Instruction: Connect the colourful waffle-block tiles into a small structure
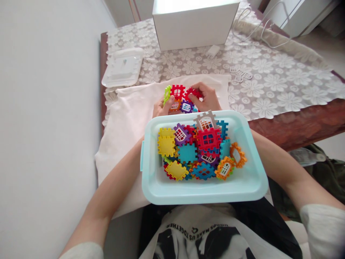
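Beyond the far rim of a light blue plastic bin (205, 192), both my hands are closed on interlocking building tiles. My left hand (162, 106) grips the left side of a joined group: a lime green tile (167, 94), a red window tile (177, 92), an orange tile (175, 105) and a purple one (187, 106). Between thumb and fingers, my right hand (206, 97) pinches a red tile (192, 94) at the group's right side. The bin's rim hides the lower part of the group. Inside the bin lie loose yellow (176, 169), blue, red, purple and orange tiles.
A white box (195, 30) stands at the table's back. To the left is a white tray (122, 68); to the right lie white window inserts (241, 73) and a white piece (212, 51). Pale cloth (129, 108) covers the near table; a wall (48, 108) borders the left.
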Demonstrator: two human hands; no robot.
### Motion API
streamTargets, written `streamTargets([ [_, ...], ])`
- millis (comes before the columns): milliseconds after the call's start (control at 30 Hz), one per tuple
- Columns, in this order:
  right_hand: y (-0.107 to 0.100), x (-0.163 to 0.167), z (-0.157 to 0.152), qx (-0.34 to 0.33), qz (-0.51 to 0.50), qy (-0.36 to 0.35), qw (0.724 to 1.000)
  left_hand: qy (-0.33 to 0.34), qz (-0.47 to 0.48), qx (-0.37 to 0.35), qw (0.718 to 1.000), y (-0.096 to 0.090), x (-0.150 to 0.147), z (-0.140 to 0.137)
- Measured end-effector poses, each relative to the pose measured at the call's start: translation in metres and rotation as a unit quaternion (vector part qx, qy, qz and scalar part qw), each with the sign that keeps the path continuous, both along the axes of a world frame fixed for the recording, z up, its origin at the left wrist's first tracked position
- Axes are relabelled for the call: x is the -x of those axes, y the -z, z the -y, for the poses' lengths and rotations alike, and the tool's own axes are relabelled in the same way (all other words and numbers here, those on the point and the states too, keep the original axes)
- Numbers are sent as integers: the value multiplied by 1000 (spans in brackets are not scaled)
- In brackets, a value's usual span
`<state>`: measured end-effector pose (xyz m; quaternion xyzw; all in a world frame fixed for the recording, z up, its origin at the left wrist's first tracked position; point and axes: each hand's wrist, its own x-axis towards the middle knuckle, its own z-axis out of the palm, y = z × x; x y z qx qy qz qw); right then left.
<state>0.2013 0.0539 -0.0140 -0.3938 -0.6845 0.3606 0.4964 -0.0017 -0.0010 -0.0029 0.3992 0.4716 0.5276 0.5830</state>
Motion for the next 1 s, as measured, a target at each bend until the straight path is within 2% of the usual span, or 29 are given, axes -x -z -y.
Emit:
streamTargets([
  [267,11,0,-6,15,22,-45,999,-22,-11,12,1000,1,-1,-1],
  [500,4,2,4,-34,-15,18,999,-16,-13,1,1000,-4,-4,3],
  [633,2,1,6,-64,-7,25,998,-19,-17,-3,1000,-2,-3,2],
  [833,2,2,8,-50,4,42,998,-18,-22,-7,1000,0,-3,2],
  [1000,1,2,9,-52,-5,30,998,-15,-25,-13,999,2,-2,1],
])
